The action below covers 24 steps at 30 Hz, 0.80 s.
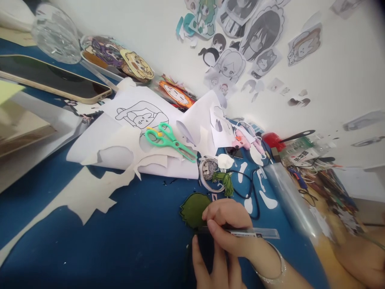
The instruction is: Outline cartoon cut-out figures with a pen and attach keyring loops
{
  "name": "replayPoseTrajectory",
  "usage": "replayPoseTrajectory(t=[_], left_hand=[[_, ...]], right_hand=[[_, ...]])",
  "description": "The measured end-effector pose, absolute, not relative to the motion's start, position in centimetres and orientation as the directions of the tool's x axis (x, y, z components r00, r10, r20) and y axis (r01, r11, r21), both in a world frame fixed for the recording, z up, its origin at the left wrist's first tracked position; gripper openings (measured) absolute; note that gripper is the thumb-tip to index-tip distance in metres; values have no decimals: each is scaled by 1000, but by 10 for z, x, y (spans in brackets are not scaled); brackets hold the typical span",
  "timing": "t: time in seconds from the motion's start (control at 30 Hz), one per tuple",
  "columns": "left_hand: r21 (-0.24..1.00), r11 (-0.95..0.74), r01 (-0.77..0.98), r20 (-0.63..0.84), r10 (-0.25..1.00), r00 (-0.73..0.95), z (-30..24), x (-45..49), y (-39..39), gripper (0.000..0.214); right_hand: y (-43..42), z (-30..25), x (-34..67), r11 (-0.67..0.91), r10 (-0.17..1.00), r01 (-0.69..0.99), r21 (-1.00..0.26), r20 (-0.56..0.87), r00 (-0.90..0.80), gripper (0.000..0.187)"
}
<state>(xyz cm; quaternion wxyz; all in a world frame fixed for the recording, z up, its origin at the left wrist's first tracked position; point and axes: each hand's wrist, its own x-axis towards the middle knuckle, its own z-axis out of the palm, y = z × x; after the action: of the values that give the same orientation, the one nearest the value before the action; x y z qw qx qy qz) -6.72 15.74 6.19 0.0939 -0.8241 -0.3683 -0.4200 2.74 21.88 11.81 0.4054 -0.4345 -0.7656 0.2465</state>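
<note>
My right hand (230, 220), with a bracelet at the wrist, pinches a clear-barrelled pen (269, 233). The pen lies nearly level, its tip end pointing left toward the lower edge of a dark green leaf-like cutout (193, 208). The fingertips of this hand touch the cutout's right side. Below it, my left hand (218, 267) has its fingers spread apart over a dark patch on the blue surface; its palm is out of frame. Just above lie a green cutout with dark outlines (225, 181) and a roll of clear tape (209, 170).
Green scissors (171, 141) rest on cut paper scraps and a sheet with a line drawing (141, 114). A phone (57, 78) lies upper left beside a clear cup (55, 34). White scraps, a dark cord (255, 196) and a clear plastic roll (290, 200) lie to the right.
</note>
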Motion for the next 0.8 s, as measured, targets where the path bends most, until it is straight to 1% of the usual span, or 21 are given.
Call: replayPoseTrajectory(t=[0.1, 0.23, 0.4, 0.5, 0.7, 0.8], left_hand=[[184, -696, 694, 761, 548, 348, 63, -64, 156, 31], [203, -685, 699, 752, 567, 337, 63, -63, 154, 23], [172, -695, 699, 737, 561, 377, 63, -65, 154, 22], [187, -694, 695, 731, 571, 373, 63, -65, 153, 19], [193, -702, 685, 738, 564, 370, 59, -63, 152, 31], [187, -700, 689, 735, 565, 375, 57, -63, 152, 30]], right_hand=[[219, 120, 26, 500, 866, 473, -726, 407, -291, 29], [218, 121, 26, 498, 867, 480, -722, 404, -292, 29], [219, 122, 27, 481, 876, 478, -735, 388, -285, 30], [218, 121, 27, 473, 881, 464, -749, 383, -279, 30], [216, 120, 29, 460, 888, 460, -759, 381, -259, 30], [216, 120, 33, 436, 899, 446, -782, 365, -240, 30]])
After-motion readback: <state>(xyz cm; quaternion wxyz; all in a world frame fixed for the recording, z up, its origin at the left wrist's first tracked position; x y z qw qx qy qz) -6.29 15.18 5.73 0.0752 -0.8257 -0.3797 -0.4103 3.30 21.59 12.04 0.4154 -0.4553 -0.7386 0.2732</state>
